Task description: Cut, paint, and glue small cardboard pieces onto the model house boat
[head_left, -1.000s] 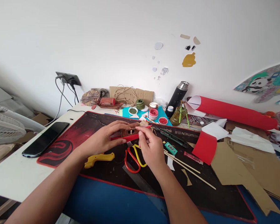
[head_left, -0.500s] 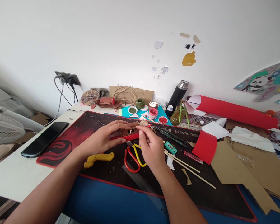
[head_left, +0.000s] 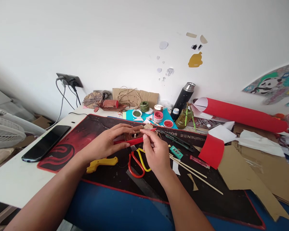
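A small brown model, apparently a boat of painted cardboard (head_left: 131, 136), has a red strip (head_left: 136, 141) along its near side. My left hand (head_left: 110, 140) grips its left part, fingers over the top and thumb at the near side. At the model's right end, my right hand (head_left: 156, 148) is closed in a pinch; the fingertips touch there, and what lies between them is hidden. Just in front lie scissors with one red and one yellow handle (head_left: 136, 166), and left of them a yellow handle-shaped tool (head_left: 102, 164). A clear ruler (head_left: 146, 187) lies under the scissors.
Open paint pots (head_left: 158, 116) stand behind the model, near a black thermos (head_left: 184, 96). To the right lie a green utility knife (head_left: 179, 141), wooden sticks (head_left: 195, 173), red paper (head_left: 211, 151) and cardboard (head_left: 238, 170). A phone (head_left: 46, 143) lies at left.
Both hands keep their hold on the model, with barely any movement. The view has shifted very slightly.
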